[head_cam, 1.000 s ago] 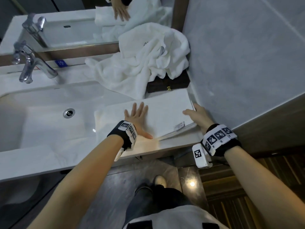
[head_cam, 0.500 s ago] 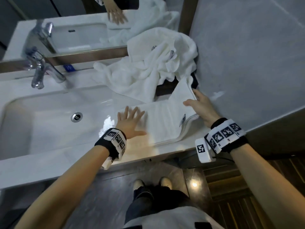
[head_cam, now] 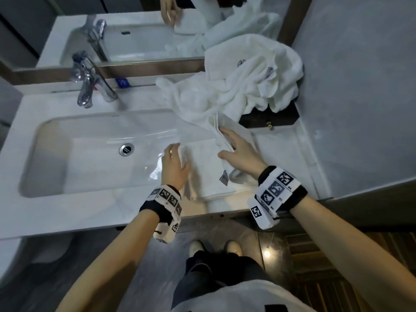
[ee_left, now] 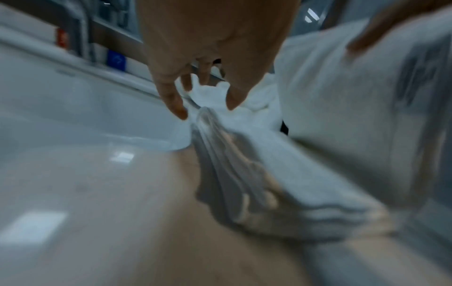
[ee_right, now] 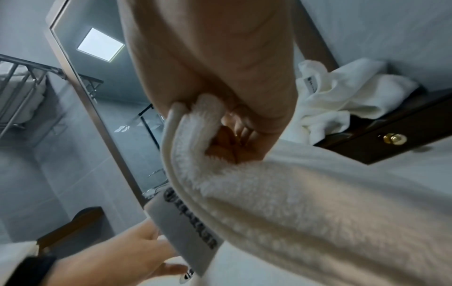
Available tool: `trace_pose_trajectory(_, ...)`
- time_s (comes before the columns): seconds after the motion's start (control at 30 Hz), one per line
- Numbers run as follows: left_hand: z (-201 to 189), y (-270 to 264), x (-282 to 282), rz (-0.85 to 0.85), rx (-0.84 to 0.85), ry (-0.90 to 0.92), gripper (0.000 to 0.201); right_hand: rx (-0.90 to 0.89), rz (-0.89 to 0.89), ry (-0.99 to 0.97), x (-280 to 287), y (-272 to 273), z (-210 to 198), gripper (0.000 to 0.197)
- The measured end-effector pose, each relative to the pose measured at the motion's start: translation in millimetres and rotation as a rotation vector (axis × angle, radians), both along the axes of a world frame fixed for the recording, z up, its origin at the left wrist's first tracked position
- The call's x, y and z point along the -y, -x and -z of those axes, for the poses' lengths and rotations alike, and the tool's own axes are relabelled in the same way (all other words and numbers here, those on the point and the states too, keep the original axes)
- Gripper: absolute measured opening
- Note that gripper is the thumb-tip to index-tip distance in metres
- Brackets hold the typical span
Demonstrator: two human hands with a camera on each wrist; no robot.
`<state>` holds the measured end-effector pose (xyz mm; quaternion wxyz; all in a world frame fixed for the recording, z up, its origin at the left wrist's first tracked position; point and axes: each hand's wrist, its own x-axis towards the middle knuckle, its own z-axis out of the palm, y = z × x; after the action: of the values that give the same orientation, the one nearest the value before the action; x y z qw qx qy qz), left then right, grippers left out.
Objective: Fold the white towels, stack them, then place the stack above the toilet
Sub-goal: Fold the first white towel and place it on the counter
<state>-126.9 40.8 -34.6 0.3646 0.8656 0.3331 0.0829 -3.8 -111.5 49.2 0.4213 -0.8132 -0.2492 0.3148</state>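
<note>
A half-folded white towel [head_cam: 206, 170] lies on the counter right of the basin, its grey label [head_cam: 224, 180] hanging at the fold. My right hand [head_cam: 227, 143] grips the towel's right part and holds it lifted over the left part; in the right wrist view the fingers [ee_right: 234, 131] curl round the towel's [ee_right: 293, 203] hem. My left hand [head_cam: 174, 158] is at the towel's left edge, fingers loosely bent and holding nothing. The left wrist view is blurred: that hand [ee_left: 205, 104] hovers just above the layered towel [ee_left: 281, 174] edge.
A crumpled pile of white towels [head_cam: 243, 86] lies on a dark wooden box [head_cam: 270, 119] in the back right corner. The white sink basin [head_cam: 67, 131] and chrome faucet [head_cam: 90, 82] are to the left. A grey wall [head_cam: 360, 86] borders the counter on the right, a mirror [head_cam: 135, 30] behind.
My right hand has lifted the towel's right part and carried it leftward over the rest. My left hand has slid from the towel's middle to its left edge.
</note>
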Motion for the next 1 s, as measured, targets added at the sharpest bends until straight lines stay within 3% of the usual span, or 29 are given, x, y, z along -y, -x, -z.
trace_pose_trajectory(0.07,0.0,9.3,-0.4,-0.114,-0.041,0.197,0.050,-0.023,-0.020,0.005,-8.6,7.5,6.2,0.067)
trace_pose_trajectory(0.13,3.5,12.6,1.7,-0.108,-0.080,0.314,0.038,-0.032,-0.045,0.022,-16.5,16.4,13.2,0.068)
trace_pose_trajectory(0.4,11.7,14.9,-10.1,-0.146,-0.031,0.418,0.026,-0.016,-0.171,0.090,-40.0,47.2,33.9,0.072)
trace_pose_trajectory(0.53,10.2,13.5,-13.7,-0.242,-0.008,0.604,0.039,-0.109,-0.297,0.121,-38.7,58.1,45.3,0.066)
trace_pose_trajectory(0.6,6.8,10.0,-14.1,-0.243,-0.020,0.639,0.040,-0.102,-0.272,0.072,-31.9,53.1,47.6,0.054)
trace_pose_trajectory(0.7,1.9,4.4,-9.4,-0.177,-0.068,0.381,0.041,-0.023,-0.068,-0.059,-12.4,31.5,44.7,0.036)
trace_pose_trajectory(0.83,-14.0,-9.3,-1.5,-0.055,0.059,0.002,0.058,0.352,0.195,-0.005,16.9,-5.1,48.6,0.034)
trace_pose_trajectory(0.93,-19.1,-30.1,6.3,0.227,-0.021,-0.332,0.060,0.500,0.153,0.054,25.1,-18.7,58.5,0.044)
trace_pose_trajectory(1.0,-13.4,-39.5,17.1,0.348,-0.151,-0.389,0.059,0.527,0.041,0.112,21.2,-21.0,68.6,0.051)
